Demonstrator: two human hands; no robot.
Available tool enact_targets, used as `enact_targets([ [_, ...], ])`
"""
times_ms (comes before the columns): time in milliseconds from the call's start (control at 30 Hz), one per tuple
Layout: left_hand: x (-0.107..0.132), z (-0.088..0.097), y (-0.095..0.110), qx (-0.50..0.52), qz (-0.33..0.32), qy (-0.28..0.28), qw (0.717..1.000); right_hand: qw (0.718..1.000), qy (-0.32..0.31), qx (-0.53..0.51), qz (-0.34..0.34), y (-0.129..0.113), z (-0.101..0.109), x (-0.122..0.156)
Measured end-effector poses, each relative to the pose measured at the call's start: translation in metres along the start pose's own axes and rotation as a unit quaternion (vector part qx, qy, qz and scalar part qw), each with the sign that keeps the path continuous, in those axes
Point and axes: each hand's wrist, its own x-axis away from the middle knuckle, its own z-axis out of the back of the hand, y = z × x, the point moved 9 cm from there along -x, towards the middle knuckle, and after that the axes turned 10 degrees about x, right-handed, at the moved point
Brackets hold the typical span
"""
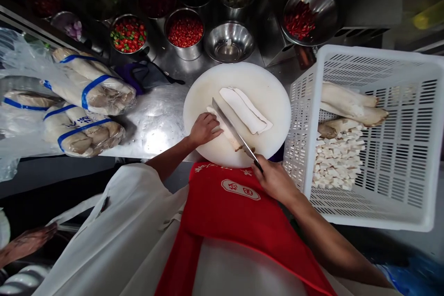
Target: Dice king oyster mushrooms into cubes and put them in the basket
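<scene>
My right hand (274, 176) is closed round the handle of a cleaver (231, 130) whose blade lies across a round white cutting board (270, 88). My left hand (205, 128) has its fingers curled down on a piece of king oyster mushroom (226, 133) beside the blade. Two or three long mushroom slices (245, 111) lie stacked on the board just beyond the cleaver.
A white slotted basket (398, 115) at the right holds whole mushrooms (350, 104) and diced mushroom (338, 159). Bagged mushrooms (86, 88) lie at the left on the steel counter (156, 120). Metal bowls of chopped chilli (185, 32) stand behind the board. Another person's hand (26, 243) shows at bottom left.
</scene>
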Motion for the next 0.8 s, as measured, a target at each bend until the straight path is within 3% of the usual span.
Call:
enact_targets([
  [167,0.001,-0.002,-0.001,0.009,-0.004,-0.005,1.0,1.0,-0.005,0.009,0.024,-0.014,0.004,-0.012],
  [333,-0.001,-0.002,0.001,-0.007,-0.032,0.014,0.999,0.999,-0.03,0.029,-0.013,-0.012,-0.013,-0.033],
  [467,0.0,-0.003,0.003,-0.028,-0.02,-0.012,0.999,0.999,0.033,-0.02,0.003,-0.016,-0.024,-0.046],
  [567,-0.007,-0.001,0.005,-0.061,0.002,-0.053,0.997,0.988,0.127,-0.088,-0.004,-0.007,-0.013,-0.035],
  [700,-0.056,-0.002,0.017,-0.082,-0.022,-0.107,0.991,0.96,0.222,-0.138,-0.097,0.028,0.011,-0.001],
  [800,-0.109,-0.025,0.035,-0.079,-0.081,-0.205,0.972,0.941,0.238,-0.167,-0.175,0.055,0.021,0.021],
])
